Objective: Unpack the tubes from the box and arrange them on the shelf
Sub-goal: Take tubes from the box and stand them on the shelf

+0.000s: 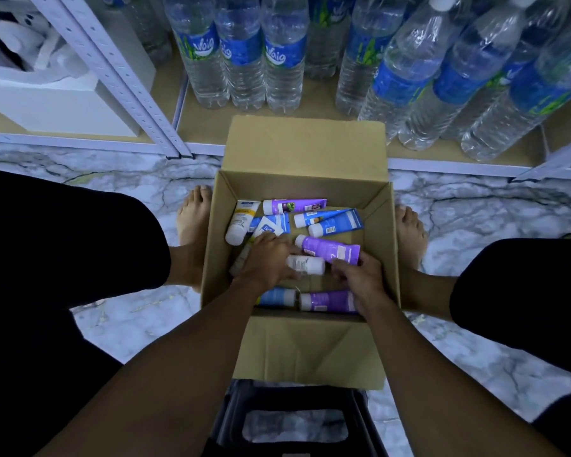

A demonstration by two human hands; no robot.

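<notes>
Brown cardboard box (380,225) holds scattered purple, blue and white plastic tubes (336,223). Over them the left hand (268,258) rests, fingers loosely apart, tips touching a small white tube (305,264); the right hand (358,277) curls its fingers beside a purple tube (328,249), grip unclear

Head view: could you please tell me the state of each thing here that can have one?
Cardboard box: open, flaps folded out.
Tubes: capped, lying loose inside the box.
Left hand: fingers spread, resting on the tubes.
Right hand: at the purple tube's end; grip unclear.
Water bottles: filled, standing on the shelf.
</notes>
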